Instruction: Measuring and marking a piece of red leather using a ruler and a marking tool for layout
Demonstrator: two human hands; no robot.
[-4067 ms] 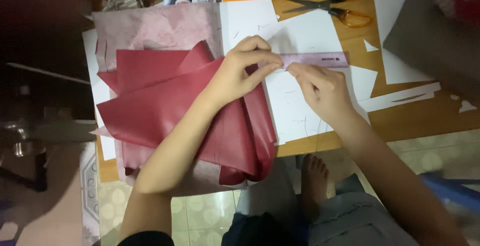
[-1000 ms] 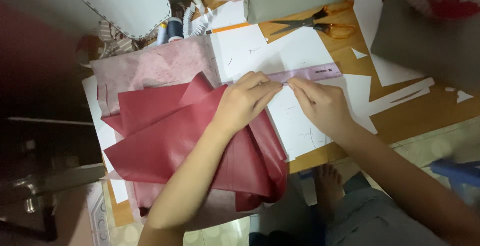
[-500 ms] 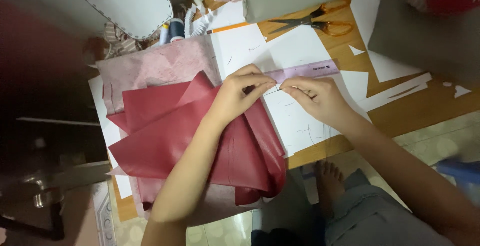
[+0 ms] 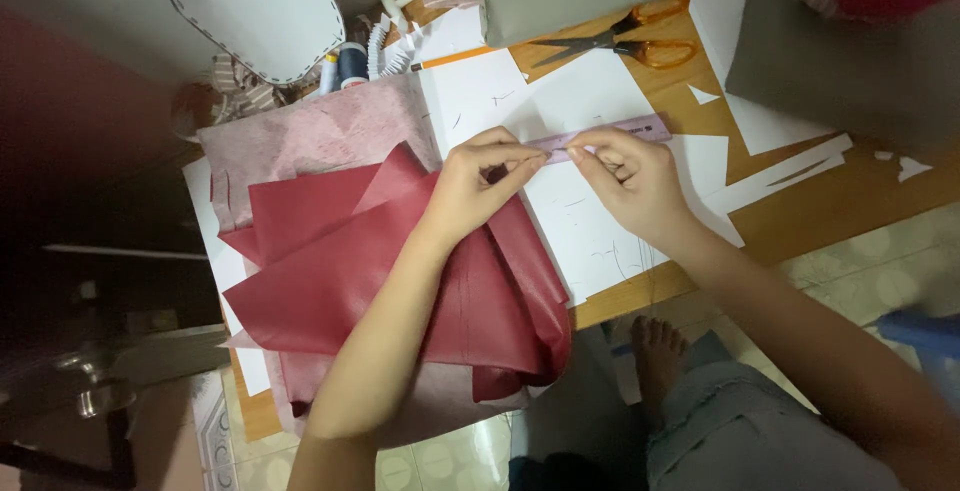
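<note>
Ruler: long, thin, translucent pink plastic ruler (image 4: 610, 134), lying flat on the big white paper sheet (image 4: 590, 221), slanting up to the right. I'm using it as my landmark for everything below.
Left hand: the left hand (image 4: 478, 186) sits at the ruler's left end, fingers curled down, tips pinching or pressing right at that end. I can't tell if it's actually gripping anything or just pinning it.
Right hand: the right hand (image 4: 630, 176) is just below the ruler's middle, fingers bent, thumb and forefinger meeting the left fingertips on the ruler's edge. Might be a pen or needle in there, too small for me to say.
Red stuff: the folded dark red leather-like sheets (image 4: 400, 271) spread out left of and below the ruler, under the left forearm.
Scissors: orange-handled scissors (image 4: 625, 43) lie above the ruler on the wooden table (image 4: 800, 221), well apart from both hands.
How I'd do it well: my take is to keep firm downward pressure on the ruler so it can't pivot, and keep the red sheet's edge out from under it.
</note>
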